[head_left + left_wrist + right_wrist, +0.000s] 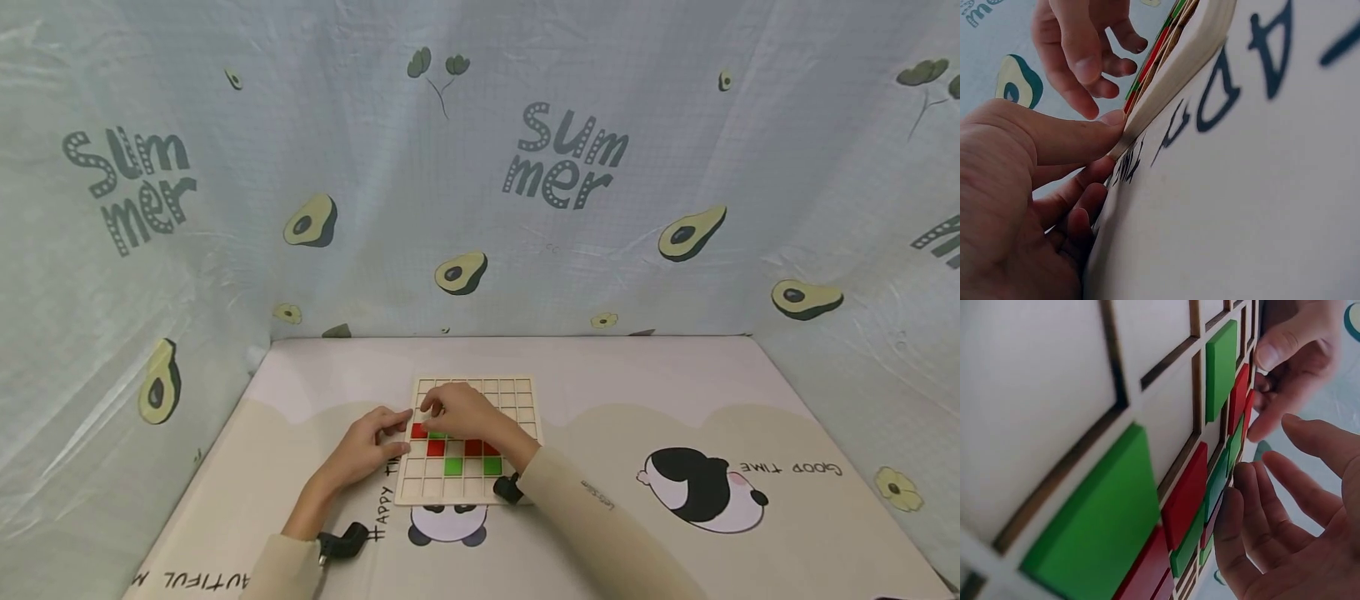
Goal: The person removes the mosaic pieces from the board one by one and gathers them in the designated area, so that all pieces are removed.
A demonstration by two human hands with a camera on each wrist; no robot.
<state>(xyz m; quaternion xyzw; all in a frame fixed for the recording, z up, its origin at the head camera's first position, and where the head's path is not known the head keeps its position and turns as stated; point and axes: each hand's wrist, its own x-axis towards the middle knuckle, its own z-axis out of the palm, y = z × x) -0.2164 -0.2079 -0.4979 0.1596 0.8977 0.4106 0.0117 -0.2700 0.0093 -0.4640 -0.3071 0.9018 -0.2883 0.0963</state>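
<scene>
A wooden grid board (413,488) lies flat on the table, several of its square cells filled with red and green tiles. At its left edge, my left hand (363,448) touches the side with thumb and fingertips, spread along the rim. In the left wrist view that thumb's tip meets the board's edge (1175,81). My right hand (463,410) is over the upper left part of the grid, fingers loosely bent and nothing visible between them. Near it are a red tile (1185,495) and a large-looking green tile (1100,519). The hand hides some cells in the head view.
The table cloth carries a printed panda (705,490) on the right and lettering beside the board. A dark wrist camera (343,542) sits on the left wrist, another (507,488) by the right. Behind the table hangs a curtain (375,275) with avocado prints.
</scene>
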